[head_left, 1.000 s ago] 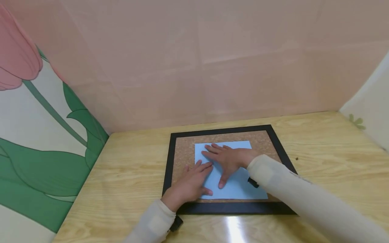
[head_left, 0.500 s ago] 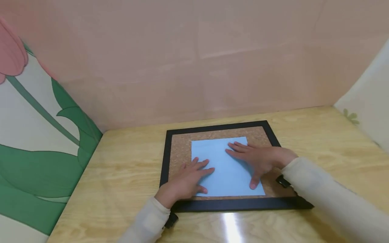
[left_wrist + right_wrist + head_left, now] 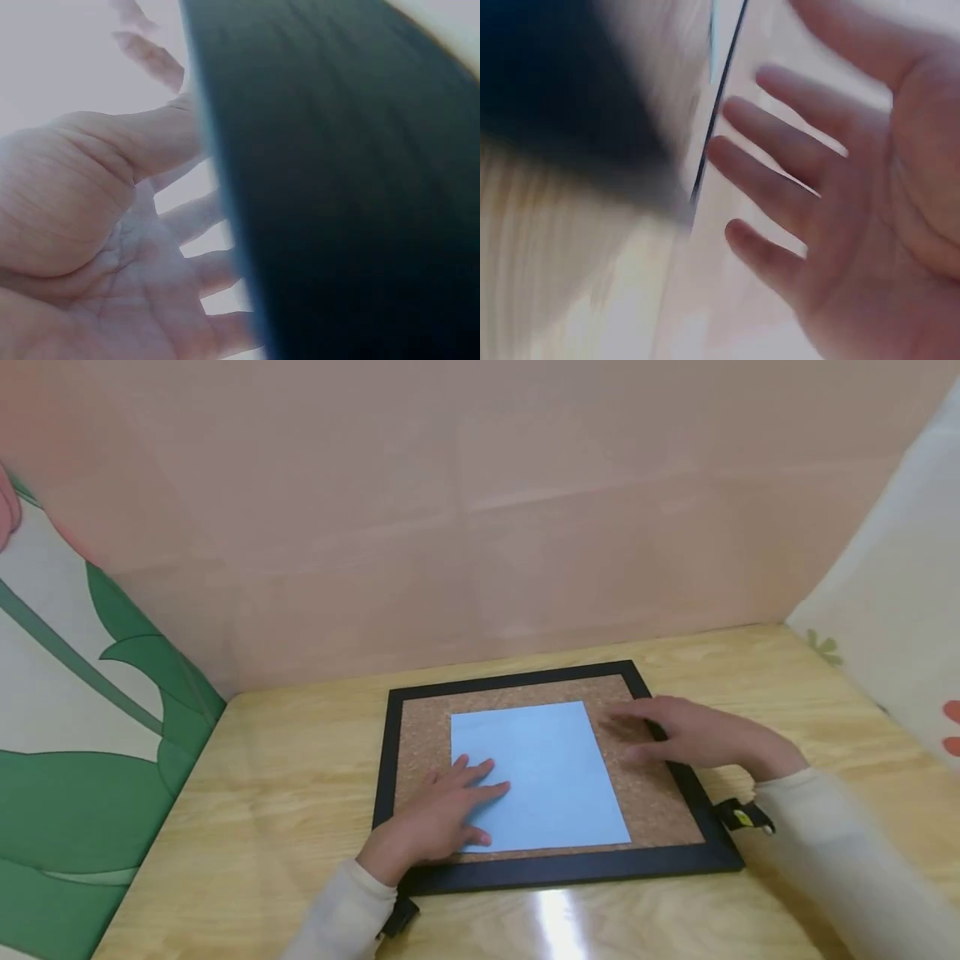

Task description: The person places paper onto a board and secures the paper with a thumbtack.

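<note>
A light blue sheet of paper (image 3: pixel 547 777) lies on a cork board (image 3: pixel 660 810) with a black frame (image 3: pixel 570 867). My left hand (image 3: pixel 442 810) rests with spread fingers on the paper's lower left part. Past the paper's right edge, my right hand (image 3: pixel 693 735) is held over the board's right side, fingers extended and holding nothing. In the right wrist view the palm and straight fingers (image 3: pixel 772 154) show beside the dark frame (image 3: pixel 562 97). The dark frame (image 3: pixel 330 180) fills much of the left wrist view and hides the left fingertips there.
The board lies on a light wooden table (image 3: pixel 300 760). Behind it rises a pinkish cloth-like backdrop (image 3: pixel 480 527). At the left stands a panel with a tulip print (image 3: pixel 67 827), and a pale printed sheet (image 3: pixel 892 585) borders the right side.
My right hand has slid right across the paper and come off it, over the board's right edge. My left hand stays on the paper's left part. The head view has shifted slightly.
</note>
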`<state>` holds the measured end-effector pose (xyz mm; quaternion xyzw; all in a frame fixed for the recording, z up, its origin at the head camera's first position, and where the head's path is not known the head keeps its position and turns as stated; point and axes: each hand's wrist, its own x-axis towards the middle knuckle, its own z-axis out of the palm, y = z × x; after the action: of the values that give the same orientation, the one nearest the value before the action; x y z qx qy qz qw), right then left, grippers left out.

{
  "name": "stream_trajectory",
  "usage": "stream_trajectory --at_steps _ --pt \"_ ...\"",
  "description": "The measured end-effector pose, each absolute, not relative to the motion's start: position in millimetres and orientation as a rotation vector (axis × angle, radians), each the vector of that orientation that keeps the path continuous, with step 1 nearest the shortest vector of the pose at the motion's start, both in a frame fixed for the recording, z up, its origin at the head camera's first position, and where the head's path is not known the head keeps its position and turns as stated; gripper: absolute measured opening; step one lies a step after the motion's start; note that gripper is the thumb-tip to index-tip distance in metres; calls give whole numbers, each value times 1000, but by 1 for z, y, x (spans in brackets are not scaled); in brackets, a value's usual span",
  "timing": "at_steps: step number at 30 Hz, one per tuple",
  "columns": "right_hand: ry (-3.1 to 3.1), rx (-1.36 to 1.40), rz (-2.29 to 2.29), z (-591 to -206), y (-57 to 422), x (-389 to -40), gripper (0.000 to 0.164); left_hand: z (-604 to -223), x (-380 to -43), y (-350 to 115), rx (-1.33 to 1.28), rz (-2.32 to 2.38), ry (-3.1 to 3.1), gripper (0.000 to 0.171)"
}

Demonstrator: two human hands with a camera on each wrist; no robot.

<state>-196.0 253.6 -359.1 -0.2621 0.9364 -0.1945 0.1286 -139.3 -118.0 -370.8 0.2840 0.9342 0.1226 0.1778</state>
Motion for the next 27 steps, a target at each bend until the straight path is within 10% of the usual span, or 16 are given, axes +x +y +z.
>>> stream_trajectory --at_steps 9,27 --pt "2817 -556 -715 -389 354 -210 40 -371 -138 -119 815 386 2645 66" --pt "2730 -508 -827 -396 350 -214 25 -373 -137 -118 821 388 2644 66"
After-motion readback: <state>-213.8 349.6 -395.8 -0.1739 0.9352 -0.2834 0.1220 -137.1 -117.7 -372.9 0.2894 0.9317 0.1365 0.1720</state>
